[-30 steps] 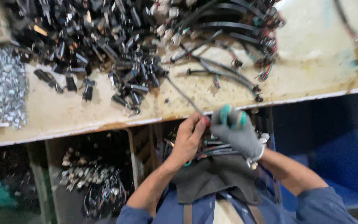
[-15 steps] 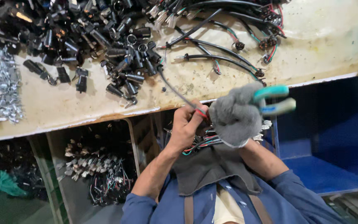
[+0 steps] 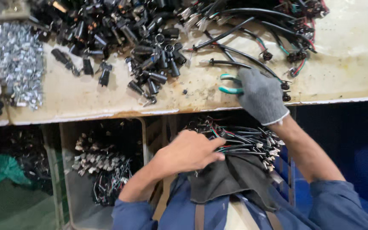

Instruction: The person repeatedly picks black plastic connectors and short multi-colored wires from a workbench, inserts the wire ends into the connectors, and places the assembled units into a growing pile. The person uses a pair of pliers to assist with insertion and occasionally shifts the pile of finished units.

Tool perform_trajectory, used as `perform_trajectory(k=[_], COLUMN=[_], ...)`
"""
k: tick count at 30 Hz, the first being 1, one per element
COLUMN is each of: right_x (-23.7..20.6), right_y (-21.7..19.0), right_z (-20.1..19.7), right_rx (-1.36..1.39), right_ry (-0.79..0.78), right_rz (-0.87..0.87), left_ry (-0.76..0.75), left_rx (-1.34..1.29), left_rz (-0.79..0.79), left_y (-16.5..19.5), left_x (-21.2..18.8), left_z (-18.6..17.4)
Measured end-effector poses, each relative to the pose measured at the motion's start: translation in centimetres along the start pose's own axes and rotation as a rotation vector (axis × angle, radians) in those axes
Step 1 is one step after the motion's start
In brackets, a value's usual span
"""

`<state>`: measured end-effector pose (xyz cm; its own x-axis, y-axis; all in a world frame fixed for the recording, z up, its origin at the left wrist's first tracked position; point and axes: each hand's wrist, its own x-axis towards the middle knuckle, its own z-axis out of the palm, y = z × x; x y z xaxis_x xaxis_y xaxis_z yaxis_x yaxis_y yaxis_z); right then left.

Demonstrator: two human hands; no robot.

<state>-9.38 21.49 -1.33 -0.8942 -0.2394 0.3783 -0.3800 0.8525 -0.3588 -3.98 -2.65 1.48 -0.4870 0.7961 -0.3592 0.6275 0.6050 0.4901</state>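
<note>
Right hand [image 3: 260, 97] in grey glove closed around teal-handled pliers [image 3: 230, 84] on workbench [image 3: 341, 81]. Bare left hand [image 3: 188, 151] half-curled, fingers resting on wire bundle [image 3: 243, 142] in lap.

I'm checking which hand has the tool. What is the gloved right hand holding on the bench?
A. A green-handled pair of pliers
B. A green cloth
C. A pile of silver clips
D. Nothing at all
A: the gloved right hand grips the green-handled pliers on the bench, while the bare left hand rests on the wire bundle in the lap.
</note>
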Motion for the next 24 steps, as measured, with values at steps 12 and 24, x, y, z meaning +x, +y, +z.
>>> perform_trajectory(k=[12, 24], right_x=[-2.7, -2.7], right_y=[-1.2, 1.0], right_z=[0.9, 0.6], right_rx=[-0.063, 0.514], right_ry=[-0.020, 0.047], right_rz=[0.146, 0.217], left_ry=[0.882, 1.020], left_rx=[0.142, -0.291], left_rz=[-0.068, 0.147], left_y=[-14.6, -13.0], left_x=[3.3, 3.2], left_z=[-4.1, -4.5])
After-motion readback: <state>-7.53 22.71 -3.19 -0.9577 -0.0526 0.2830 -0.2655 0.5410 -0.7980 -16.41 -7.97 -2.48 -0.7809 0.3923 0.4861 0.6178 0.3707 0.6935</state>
